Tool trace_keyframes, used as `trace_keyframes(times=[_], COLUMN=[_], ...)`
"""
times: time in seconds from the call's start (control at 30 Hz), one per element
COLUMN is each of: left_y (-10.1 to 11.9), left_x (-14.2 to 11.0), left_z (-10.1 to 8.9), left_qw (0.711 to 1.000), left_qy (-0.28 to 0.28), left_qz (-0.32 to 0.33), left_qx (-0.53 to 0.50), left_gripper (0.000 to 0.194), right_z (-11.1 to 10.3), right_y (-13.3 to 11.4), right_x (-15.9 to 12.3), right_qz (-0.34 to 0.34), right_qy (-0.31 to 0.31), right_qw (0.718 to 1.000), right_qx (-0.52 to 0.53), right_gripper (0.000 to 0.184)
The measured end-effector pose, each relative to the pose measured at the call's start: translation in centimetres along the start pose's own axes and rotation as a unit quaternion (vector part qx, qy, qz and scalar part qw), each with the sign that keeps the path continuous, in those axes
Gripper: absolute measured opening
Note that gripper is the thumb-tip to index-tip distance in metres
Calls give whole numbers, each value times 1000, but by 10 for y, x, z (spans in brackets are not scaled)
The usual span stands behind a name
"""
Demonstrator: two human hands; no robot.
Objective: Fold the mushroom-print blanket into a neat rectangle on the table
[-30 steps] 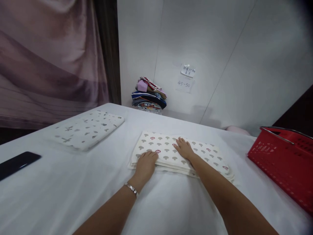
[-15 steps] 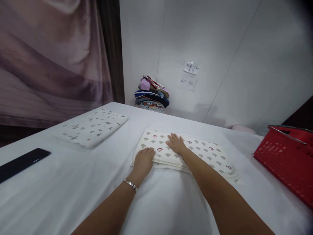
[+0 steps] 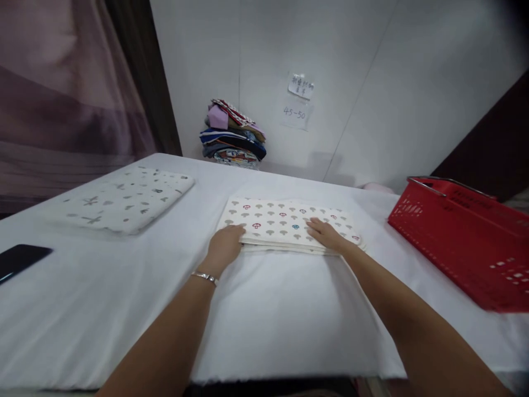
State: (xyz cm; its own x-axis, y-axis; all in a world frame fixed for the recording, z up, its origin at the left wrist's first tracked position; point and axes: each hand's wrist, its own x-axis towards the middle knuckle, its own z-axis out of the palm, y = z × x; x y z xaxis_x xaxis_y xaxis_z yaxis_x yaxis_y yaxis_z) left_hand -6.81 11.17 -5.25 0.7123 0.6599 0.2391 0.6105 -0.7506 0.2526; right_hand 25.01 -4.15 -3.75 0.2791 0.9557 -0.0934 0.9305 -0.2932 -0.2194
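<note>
A folded white cloth (image 3: 273,223) printed with grey, red and blue mushrooms lies in front of me, its layers showing along the near edge. My left hand (image 3: 225,246) rests on its near left corner, fingers stretched over the top and the thumb side against the layered edge. Toward the right end, my right hand (image 3: 326,234) lies on the upper layer with fingers extended, palm down. Neither hand lifts the cloth off the table.
Another folded cloth (image 3: 128,201) with grey plant prints lies at the left. A dark phone-like slab (image 3: 22,259) is at the left edge. The red basket (image 3: 458,237) stands right. Behind the white-covered table (image 3: 289,314), a pile of folded textiles (image 3: 233,138) stands by the wall.
My right hand has slid from the cloth's middle toward its near right side, uncovering a blue mushroom. The cloth's right end looks neater. The camera view has shifted.
</note>
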Motion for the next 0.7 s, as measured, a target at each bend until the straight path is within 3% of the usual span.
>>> trace_keyframes(times=[0.2, 0.33, 0.43, 0.57, 0.63, 0.7], left_y=[-15, -26, -23, 0, 13, 25], left_x=[5, 7, 5, -2, -5, -6], left_z=[-10, -21, -36, -53, -53, -47], left_qw=[997, 981, 966, 965, 980, 992], left_qy=[-64, -131, -122, 16, 44, 49], left_qz=[16, -10, -62, -172, -132, -46], left_qx=[-44, -140, -221, -199, -145, -102], left_gripper=[48, 52, 42, 33, 28, 24], right_z=[0, -1, 3, 14, 17, 17], right_y=[78, 108, 110, 90, 77, 63], right_x=[-62, -81, -78, -67, -65, -65], right_qz=[123, 183, 204, 166, 140, 135], right_qy=[42, 65, 107, 141, 115, 105], right_qw=[990, 979, 971, 975, 983, 985], right_qx=[-58, -61, -60, -42, -34, -35], right_gripper=[55, 49, 51, 53, 51, 48])
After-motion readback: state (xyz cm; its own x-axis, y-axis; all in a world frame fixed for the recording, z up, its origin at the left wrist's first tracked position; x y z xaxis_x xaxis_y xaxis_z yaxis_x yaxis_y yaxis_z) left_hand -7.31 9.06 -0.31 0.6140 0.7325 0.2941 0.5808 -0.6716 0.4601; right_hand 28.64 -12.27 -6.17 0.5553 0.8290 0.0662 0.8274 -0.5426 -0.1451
